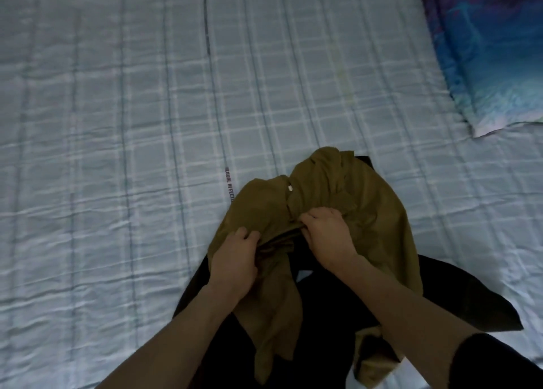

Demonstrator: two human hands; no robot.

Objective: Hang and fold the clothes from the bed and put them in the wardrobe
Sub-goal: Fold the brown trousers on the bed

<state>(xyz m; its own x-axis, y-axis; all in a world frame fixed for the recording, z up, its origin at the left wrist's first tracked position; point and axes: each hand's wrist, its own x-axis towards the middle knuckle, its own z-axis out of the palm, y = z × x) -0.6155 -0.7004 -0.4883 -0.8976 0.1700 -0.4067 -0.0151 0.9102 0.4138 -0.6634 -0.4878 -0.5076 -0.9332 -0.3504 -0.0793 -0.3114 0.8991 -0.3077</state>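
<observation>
Forearms come in from the bottom edge. The left hand [235, 256] pinches a bunched fold of the olive garment [323, 183], fingers curled into the cloth. Just to its right, the right hand [329, 235] grips the same ridge of fabric, knuckles up. The garment lies crumpled on top of a black garment [470, 294], both on the checked bedsheet [117, 153] close to the person. A blue patterned pillow [493, 50] sits well apart at far right. Whether the olive piece is a shirt is hard to say, though a small pale tag [290, 187] hints at a neckline. To do this well, work each hand outward to a shoulder seam, lift the piece free of the black one, then spread it flat on the sheet.
</observation>
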